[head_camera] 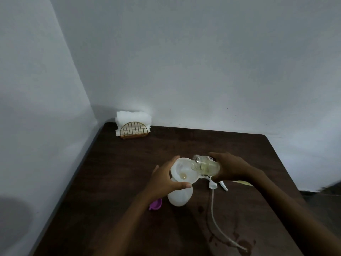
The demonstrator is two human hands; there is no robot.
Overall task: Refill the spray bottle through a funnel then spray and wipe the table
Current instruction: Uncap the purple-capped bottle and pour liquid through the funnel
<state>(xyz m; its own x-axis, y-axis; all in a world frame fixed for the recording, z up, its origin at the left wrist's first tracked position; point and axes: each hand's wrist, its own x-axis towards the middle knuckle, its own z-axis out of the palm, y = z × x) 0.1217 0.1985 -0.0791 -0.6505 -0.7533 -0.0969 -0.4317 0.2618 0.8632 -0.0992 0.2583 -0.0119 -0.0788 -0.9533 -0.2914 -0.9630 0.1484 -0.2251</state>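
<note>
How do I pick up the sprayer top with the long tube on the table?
Grip the white sprayer top by its chunky collar, coming from above. It lies flat, and its thin tube trailing toward you would probably just bend.

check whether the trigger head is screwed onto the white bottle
No, the trigger head lies on the table beside the white bottle, whose neck carries the funnel instead.
</note>
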